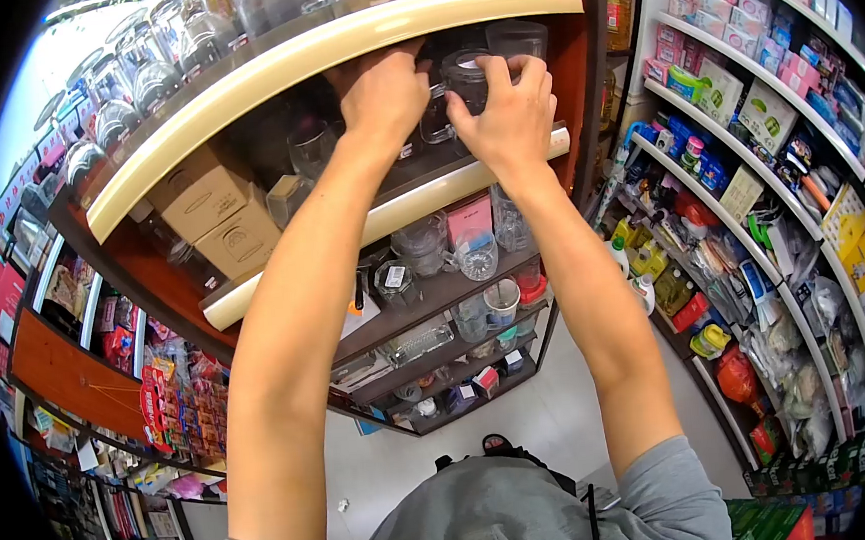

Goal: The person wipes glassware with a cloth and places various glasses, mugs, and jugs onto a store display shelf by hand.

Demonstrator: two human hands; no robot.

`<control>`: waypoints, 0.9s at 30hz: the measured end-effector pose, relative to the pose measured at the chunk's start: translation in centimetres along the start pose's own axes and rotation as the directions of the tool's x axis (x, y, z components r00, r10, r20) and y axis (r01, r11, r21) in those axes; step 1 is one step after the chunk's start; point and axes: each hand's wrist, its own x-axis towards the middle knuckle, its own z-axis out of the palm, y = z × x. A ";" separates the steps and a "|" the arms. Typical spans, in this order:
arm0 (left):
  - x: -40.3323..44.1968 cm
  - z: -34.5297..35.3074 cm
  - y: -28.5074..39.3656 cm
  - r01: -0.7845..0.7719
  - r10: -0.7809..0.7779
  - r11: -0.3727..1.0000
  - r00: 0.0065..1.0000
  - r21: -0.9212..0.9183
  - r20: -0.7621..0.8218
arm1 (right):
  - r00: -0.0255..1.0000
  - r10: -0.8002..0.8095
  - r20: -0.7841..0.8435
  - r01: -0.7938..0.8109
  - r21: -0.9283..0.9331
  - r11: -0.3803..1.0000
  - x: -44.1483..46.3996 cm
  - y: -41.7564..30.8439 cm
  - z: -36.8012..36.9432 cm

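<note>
Both of my hands reach into a dark shelf under a cream-coloured front edge. My right hand is curved round the rim and side of a clear glass jar. To its left, my left hand extends deeper into the shelf; most of its fingers are hidden in shadow, and what they touch cannot be made out. A glass mug stands between my hands. Behind my right hand is another clear glass, and a drinking glass stands left of my left wrist.
Cardboard boxes are stacked at the shelf's left end. Glassware fills lower shelves between my forearms. More glasses line the upper shelf. A curved rack of packaged goods stands at the right. Grey floor shows below.
</note>
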 end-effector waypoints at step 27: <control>1.0 1.3 0.7 -0.165 0.172 0.984 0.977 -0.062 0.124 | 0.919 0.218 -0.329 -0.042 0.468 0.883 -5.0 1.8 -5.1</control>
